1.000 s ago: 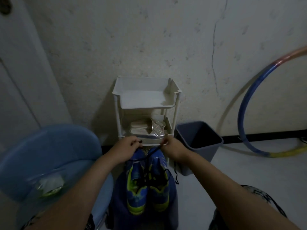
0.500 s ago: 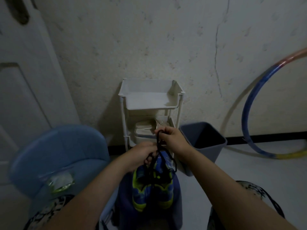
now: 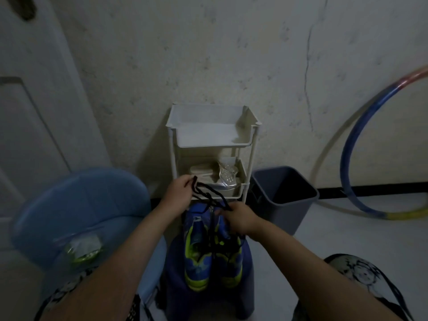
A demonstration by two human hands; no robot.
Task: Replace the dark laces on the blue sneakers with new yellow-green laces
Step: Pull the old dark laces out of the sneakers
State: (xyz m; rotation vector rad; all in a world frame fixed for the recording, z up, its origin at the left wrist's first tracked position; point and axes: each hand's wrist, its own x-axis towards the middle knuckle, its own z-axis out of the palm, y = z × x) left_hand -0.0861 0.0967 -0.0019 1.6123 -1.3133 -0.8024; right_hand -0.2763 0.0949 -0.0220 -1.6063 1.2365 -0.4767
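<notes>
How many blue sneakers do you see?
2. The left sneaker and the right sneaker sit side by side on the dark blue surface; the right hand partly covers the right one.

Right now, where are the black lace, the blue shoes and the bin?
black lace (image 3: 212, 191): head view, on the raised, stretched strand.
blue shoes (image 3: 196, 262): head view, on the front part of the left-side shoe.
bin (image 3: 286, 216): head view, on its near outer wall.

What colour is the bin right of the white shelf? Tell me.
Grey: the bin shows best in the head view.
</notes>
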